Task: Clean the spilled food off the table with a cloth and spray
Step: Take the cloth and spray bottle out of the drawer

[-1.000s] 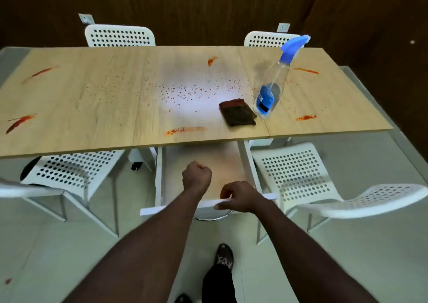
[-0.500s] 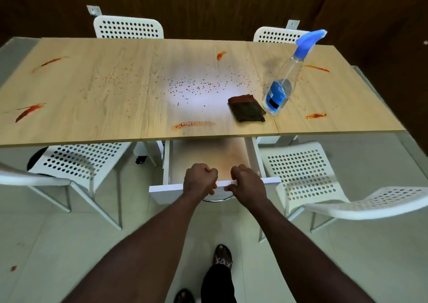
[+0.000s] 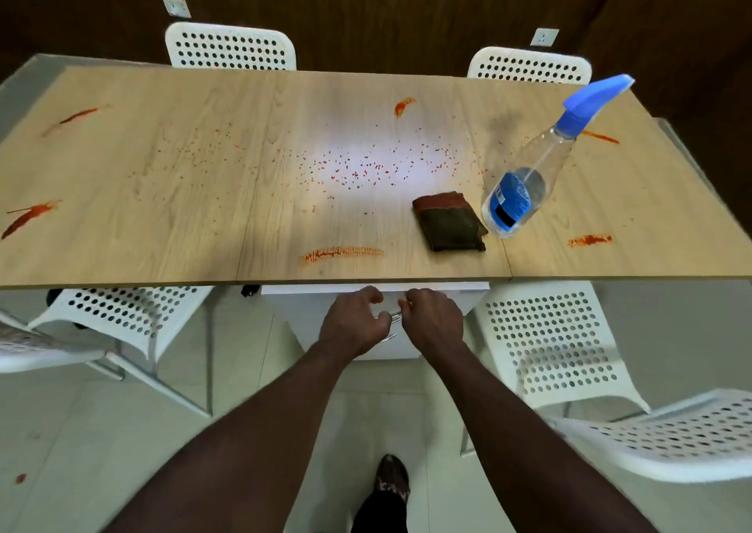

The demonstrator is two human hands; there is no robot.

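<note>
The pale wooden tabletop [image 3: 162, 190] carries a folded dark cloth [image 3: 449, 227] just beside an upright spray bottle [image 3: 525, 190], red crumbs [image 3: 366, 168] scattered mid-surface and several sauce smears [image 3: 342, 252].

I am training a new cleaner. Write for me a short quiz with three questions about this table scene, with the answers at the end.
1. True or false: the spray bottle stands to the right of the folded cloth.
2. Where are the left hand and the right hand? A) on the cloth B) at the white drawer front under the table C) on a chair
3. What colour is the bottle's nozzle?
Key: 1 true; 2 B; 3 blue.
</note>
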